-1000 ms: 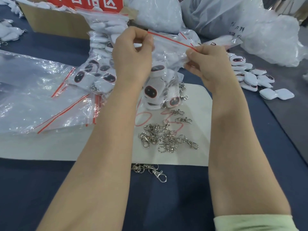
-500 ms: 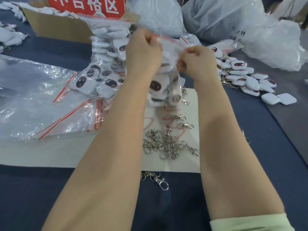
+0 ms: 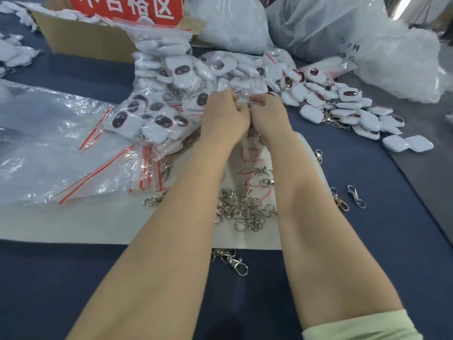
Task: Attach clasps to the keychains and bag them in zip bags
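My left hand [image 3: 226,116] and my right hand [image 3: 268,114] lie knuckle to knuckle at the middle of the table, fingers curled. Both grip the near edge of a clear zip bag [image 3: 245,82] filled with white keychains, which rests on the pile of filled bags [image 3: 159,99]. The fingertips are hidden under plastic. Silver clasps [image 3: 245,209] lie heaped on the white sheet [image 3: 73,224] between my forearms. Loose white keychains [image 3: 343,106] with dark oval faces are piled to the right.
Empty red-striped zip bags [image 3: 61,148] are spread at the left. A cardboard box [image 3: 85,42] with a red sign [image 3: 127,6] stands behind, next to big white plastic sacks [image 3: 318,25]. Stray clasps [image 3: 356,197] lie on the blue cloth, one [image 3: 235,262] near the front.
Both hands came down and together, carrying the filled zip bag from mid-air onto the pile of bags. The camera view dipped slightly.
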Tool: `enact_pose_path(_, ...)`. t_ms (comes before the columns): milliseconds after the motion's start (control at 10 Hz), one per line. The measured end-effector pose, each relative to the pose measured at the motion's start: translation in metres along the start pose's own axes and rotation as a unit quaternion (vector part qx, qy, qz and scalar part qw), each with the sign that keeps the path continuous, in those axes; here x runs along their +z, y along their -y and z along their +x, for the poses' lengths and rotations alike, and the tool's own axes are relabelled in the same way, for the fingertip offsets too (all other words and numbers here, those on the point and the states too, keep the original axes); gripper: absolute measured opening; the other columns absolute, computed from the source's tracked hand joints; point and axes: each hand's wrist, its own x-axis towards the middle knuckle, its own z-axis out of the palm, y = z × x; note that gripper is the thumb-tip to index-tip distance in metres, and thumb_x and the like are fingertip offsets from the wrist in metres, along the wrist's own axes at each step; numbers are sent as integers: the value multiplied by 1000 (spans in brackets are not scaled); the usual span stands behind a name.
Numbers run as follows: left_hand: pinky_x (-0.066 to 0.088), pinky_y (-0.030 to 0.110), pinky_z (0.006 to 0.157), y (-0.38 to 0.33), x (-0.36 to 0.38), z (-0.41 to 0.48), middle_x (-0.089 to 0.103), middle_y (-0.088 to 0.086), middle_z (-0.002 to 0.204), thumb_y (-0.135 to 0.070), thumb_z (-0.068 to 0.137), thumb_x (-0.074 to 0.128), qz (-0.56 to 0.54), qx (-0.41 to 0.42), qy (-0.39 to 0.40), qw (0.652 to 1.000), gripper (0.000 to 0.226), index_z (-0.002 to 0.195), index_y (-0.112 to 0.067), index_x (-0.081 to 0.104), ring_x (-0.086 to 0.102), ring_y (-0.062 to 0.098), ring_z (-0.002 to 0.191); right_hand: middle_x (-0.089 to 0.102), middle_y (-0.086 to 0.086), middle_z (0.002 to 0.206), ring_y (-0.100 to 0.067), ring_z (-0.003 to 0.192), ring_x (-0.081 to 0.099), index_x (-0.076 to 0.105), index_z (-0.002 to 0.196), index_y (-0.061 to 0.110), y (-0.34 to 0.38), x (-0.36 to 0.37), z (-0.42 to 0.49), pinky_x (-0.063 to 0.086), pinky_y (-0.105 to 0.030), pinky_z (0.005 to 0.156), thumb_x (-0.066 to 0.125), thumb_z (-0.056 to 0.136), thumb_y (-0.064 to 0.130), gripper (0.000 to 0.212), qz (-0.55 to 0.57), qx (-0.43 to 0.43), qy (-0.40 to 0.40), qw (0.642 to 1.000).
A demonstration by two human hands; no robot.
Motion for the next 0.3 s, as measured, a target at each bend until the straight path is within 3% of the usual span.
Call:
enact_pose_path(100, 39, 24, 80, -3, -1, -15, 51, -1, 103, -19, 94, 48, -50, 16, -25, 998, 13, 103, -15, 56, 47, 14, 92, 59, -8, 131, -23, 123, 53, 59, 128, 11, 4, -7, -6, 42, -35, 104, 40, 91, 4, 42, 26, -15, -35, 999)
enact_pose_path(200, 37, 18, 79, -1, -5, -36, 58, -2, 112, -19, 96, 48, -125, -8, -27, 992, 23, 116, -13, 57, 51, 8, 95, 64, -5, 115, -20, 107, 60, 63, 118, 13, 11, -21, -20, 47, -35, 99, 41, 91, 5, 35, 115, -31, -71, 990)
enact_pose_path(300, 47, 27, 89, 11, -8, -57, 63, -4, 106, -16, 96, 49, -225, -83, -31, 970, 10, 103, -20, 55, 59, 8, 90, 69, 12, 84, -8, 77, 66, 65, 98, 18, 19, -58, -31, 53, -21, 72, 45, 91, -4, 31, 246, -66, -102, 962)
